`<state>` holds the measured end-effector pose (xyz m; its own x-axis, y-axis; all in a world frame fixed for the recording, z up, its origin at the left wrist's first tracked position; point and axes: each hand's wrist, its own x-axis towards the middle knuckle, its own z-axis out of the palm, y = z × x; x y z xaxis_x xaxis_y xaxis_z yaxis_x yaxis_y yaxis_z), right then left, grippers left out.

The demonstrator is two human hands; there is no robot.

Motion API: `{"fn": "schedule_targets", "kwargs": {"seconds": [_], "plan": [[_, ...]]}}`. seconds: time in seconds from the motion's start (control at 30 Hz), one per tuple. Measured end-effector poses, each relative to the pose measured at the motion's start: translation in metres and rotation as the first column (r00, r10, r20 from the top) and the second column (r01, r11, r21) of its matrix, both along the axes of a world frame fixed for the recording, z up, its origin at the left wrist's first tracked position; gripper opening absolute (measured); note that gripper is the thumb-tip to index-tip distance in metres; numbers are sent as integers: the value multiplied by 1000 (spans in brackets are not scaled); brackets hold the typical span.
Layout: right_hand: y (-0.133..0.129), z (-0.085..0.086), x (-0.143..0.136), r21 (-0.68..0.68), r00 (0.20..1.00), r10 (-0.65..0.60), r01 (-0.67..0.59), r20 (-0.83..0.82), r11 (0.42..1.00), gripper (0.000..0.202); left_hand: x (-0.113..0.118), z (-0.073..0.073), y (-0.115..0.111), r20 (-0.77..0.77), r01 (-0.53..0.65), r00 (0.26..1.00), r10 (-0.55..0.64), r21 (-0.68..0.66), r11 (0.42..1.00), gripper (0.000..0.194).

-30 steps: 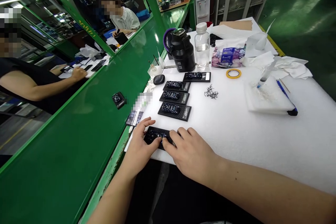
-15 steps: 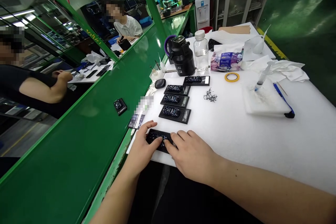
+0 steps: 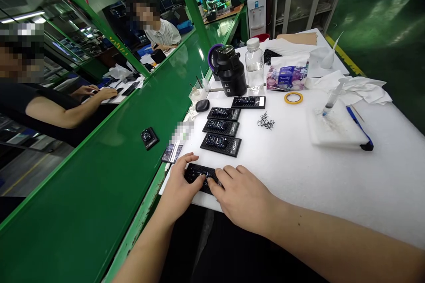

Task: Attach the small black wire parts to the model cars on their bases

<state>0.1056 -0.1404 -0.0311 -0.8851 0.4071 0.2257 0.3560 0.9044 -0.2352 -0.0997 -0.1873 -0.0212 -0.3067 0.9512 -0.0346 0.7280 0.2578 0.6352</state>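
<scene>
Black plate (image 3: 206, 171) ran lengthwise left-right, lower centre; left hand (image 3: 178, 189) spread; right hand (image 3: 241, 194) hid right end, grip unclear.

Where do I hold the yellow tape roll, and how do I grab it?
Probably the near rim of the yellow tape roll: pinch it, thumb outside, finger in the hole, coming down from the near side. It lies flat with an open middle, and the purple packet is close behind it.
</scene>
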Motion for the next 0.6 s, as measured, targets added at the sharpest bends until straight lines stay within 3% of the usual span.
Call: {"fn": "schedule_targets", "kwargs": {"seconds": [0.13,0.23,0.33,0.47,0.53,0.6], "plan": [[4,4,3,-66,999,10,-13,-44,998,25,-5,18,-5,8,139,990,-140,28,990,59],[13,8,10,-174,996,9,-23,-85,984,17,-10,32,-8,-102,322,940,-327,-58,945,66],[25,11,18,-241,991,-1,-32,-136,970,6,-12,38,-10,-156,372,907,-391,-138,918,62],[36,12,25,-297,983,-58,4,-172,955,21,-31,36,-24,-119,227,963,-241,-122,966,51],[37,10,27,-332,986,-87,36,-142,942,25,-64,33,-42,-33,118,992,-121,-97,988,48],[36,7,27,-334,992,-78,42,-96,942,26,-119,29,-67,66,-58,996,61,-34,998,51]]}}
